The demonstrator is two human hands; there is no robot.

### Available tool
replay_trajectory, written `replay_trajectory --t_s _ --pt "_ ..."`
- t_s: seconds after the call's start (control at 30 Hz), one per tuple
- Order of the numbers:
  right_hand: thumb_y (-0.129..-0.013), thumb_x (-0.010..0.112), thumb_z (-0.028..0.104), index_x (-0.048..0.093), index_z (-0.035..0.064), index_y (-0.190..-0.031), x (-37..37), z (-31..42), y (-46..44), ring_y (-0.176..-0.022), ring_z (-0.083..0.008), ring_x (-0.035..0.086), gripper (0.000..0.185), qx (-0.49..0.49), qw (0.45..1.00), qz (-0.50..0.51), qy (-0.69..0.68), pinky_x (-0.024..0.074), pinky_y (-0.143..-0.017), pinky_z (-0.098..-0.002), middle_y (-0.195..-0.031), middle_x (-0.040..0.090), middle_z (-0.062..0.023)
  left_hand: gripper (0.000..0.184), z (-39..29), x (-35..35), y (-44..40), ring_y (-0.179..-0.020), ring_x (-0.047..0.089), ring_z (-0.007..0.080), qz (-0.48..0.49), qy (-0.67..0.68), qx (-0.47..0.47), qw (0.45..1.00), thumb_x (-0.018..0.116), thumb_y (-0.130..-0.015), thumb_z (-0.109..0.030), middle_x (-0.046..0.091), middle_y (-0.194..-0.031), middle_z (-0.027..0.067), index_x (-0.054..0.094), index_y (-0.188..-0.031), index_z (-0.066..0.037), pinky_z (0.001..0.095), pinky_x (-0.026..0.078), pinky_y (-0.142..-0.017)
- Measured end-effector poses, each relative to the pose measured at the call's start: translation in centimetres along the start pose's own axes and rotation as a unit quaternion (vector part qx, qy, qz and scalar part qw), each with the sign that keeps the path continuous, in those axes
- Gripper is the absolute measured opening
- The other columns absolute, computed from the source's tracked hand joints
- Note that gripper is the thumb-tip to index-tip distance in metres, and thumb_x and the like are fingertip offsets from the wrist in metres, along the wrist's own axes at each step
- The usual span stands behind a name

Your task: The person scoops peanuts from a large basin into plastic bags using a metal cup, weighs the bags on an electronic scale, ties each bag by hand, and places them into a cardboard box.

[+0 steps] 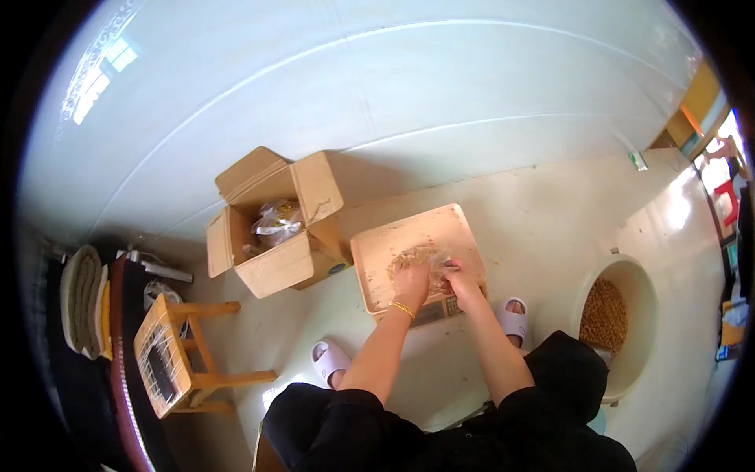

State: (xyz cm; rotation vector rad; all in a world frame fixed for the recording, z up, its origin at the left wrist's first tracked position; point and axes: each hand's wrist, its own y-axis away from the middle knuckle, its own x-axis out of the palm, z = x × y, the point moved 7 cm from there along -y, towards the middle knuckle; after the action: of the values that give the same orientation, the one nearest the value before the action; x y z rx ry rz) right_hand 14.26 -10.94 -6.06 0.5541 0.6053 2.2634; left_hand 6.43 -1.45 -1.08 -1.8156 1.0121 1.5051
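Note:
A clear plastic bag (429, 254) with small tan pieces inside lies on a shallow wooden-coloured tray (377, 252). My left hand (411, 283), with a yellow bracelet at its wrist, is closed over the bag's left side; its fingertips are mostly hidden. On the other side, my right hand (462, 280) pinches the bag's gathered plastic near the tray's right part. The tray sits on top of a scale (429, 315) with a keypad and display along its front edge. Small crumbs dot the tray's surface.
Left of the tray stands an open cardboard box (275, 267) holding plastic bags. A wooden stool (169, 354) with a dark object on it is at far left. To the right, a pale bucket (641, 315) contains many brown pieces (604, 315). A wall rises behind.

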Motion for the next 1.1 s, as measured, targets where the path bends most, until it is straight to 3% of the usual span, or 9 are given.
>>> replay_trajectory --t_s 0.2,0.23,0.37,0.57,0.67,0.73,0.77,0.9,1.1 --pt "-0.083 0.048 0.003 0.050 0.0031 -0.105 0.4 -0.8 -0.7 -0.051 -0.0150 0.051 0.023 -0.010 1.000 0.005 0.012 0.0433 -0.046 -0.0274 -0.072 0.054 -0.0074 0.016 3.9 -7.6 -1.2 -0.086 0.061 0.0294 0.025 0.038 0.013 0.999 0.052 -0.077 -0.009 0.062 -0.089 0.0154 0.057 -0.092 -0.007 0.0404 0.047 -0.078" --pt "-0.083 0.049 0.003 0.050 0.0026 -0.104 0.5 -1.1 -0.8 -0.050 -0.0151 0.051 0.022 -0.003 1.000 0.007 0.002 0.0428 -0.044 -0.0277 -0.071 0.054 -0.0076 0.012 5.6 -8.0 -1.6 -0.083 0.061 0.0319 -0.024 0.011 0.053 0.998 0.051 -0.078 -0.009 0.062 -0.087 0.0152 0.056 -0.088 -0.007 0.0421 0.048 -0.072" --pt "-0.084 0.049 0.004 0.052 0.0011 -0.100 1.0 -1.6 -0.4 -0.046 -0.0149 0.049 0.017 -0.001 1.000 0.006 -0.006 0.0412 -0.041 -0.0282 -0.068 0.053 -0.0083 0.015 8.5 -22.6 0.9 -0.079 0.060 0.0366 -0.120 0.114 -0.018 0.986 0.055 -0.078 -0.010 0.062 -0.083 0.0184 0.059 -0.091 -0.003 0.0409 0.048 -0.070" --pt "-0.084 0.051 0.003 0.054 0.0014 -0.094 1.2 -3.9 -1.6 -0.044 -0.0136 0.047 0.011 -0.003 1.000 0.017 0.011 0.0404 -0.039 -0.0272 -0.065 0.053 -0.0075 0.017 15.0 -37.4 1.5 -0.080 0.060 0.0369 -0.253 0.003 -0.053 0.966 0.059 -0.077 -0.009 0.062 -0.084 0.0207 0.058 -0.093 -0.002 0.0407 0.047 -0.070" --pt "-0.084 0.052 0.003 0.054 0.0016 -0.092 1.1 -3.7 -1.1 -0.045 -0.0127 0.047 0.009 -0.004 0.998 0.018 0.053 0.0409 -0.039 -0.0266 -0.064 0.053 -0.0068 0.018 19.8 -37.3 0.6 -0.083 0.059 0.0378 -0.246 -0.002 -0.098 0.964 0.060 -0.077 -0.010 0.062 -0.086 0.0209 0.059 -0.093 -0.002 0.0413 0.046 -0.071" --pt "-0.084 0.052 0.004 0.054 0.0016 -0.092 0.7 -3.5 -1.0 -0.046 -0.0125 0.048 0.009 -0.001 0.998 0.013 0.057 0.0412 -0.039 -0.0265 -0.064 0.053 -0.0063 0.020 24.0 -33.9 -0.9 -0.086 0.059 0.0386 -0.217 -0.077 -0.145 0.962 0.061 -0.076 -0.011 0.062 -0.087 0.0215 0.059 -0.094 -0.002 0.0422 0.047 -0.073" --pt "-0.084 0.053 0.005 0.054 0.0017 -0.092 0.5 -3.5 -1.0 -0.047 -0.0123 0.048 0.009 0.002 0.998 0.010 0.061 0.0415 -0.040 -0.0263 -0.063 0.053 -0.0059 0.018 24.8 -32.4 -1.0 -0.087 0.059 0.0381 -0.212 -0.075 -0.147 0.963 0.049 -0.079 -0.009 0.063 -0.089 0.0208 0.062 -0.092 -0.007 0.0455 0.047 -0.074" --pt "-0.084 0.053 0.006 0.055 0.0020 -0.092 -0.7 -3.5 -1.5 -0.048 -0.0123 0.050 0.009 -0.017 0.996 -0.005 0.091 0.0420 -0.040 -0.0259 -0.063 0.053 -0.0050 0.020 31.8 -22.6 -3.3 -0.094 0.058 0.0387 -0.155 -0.077 -0.199 0.965 0.051 -0.080 -0.010 0.062 -0.096 0.0218 0.061 -0.096 -0.005 0.0468 0.046 -0.078" --pt "-0.084 0.051 0.004 0.054 0.0013 -0.094 -1.1 -4.6 -2.0 -0.049 -0.0125 0.050 0.011 -0.001 0.991 0.031 0.133 0.0420 -0.041 -0.0259 -0.063 0.053 -0.0047 0.034 33.0 -18.3 -1.9 -0.109 0.052 0.0357 -0.071 -0.040 -0.297 0.951 0.053 -0.078 -0.010 0.055 -0.116 0.0192 0.056 -0.112 -0.009 0.0443 0.043 -0.089"
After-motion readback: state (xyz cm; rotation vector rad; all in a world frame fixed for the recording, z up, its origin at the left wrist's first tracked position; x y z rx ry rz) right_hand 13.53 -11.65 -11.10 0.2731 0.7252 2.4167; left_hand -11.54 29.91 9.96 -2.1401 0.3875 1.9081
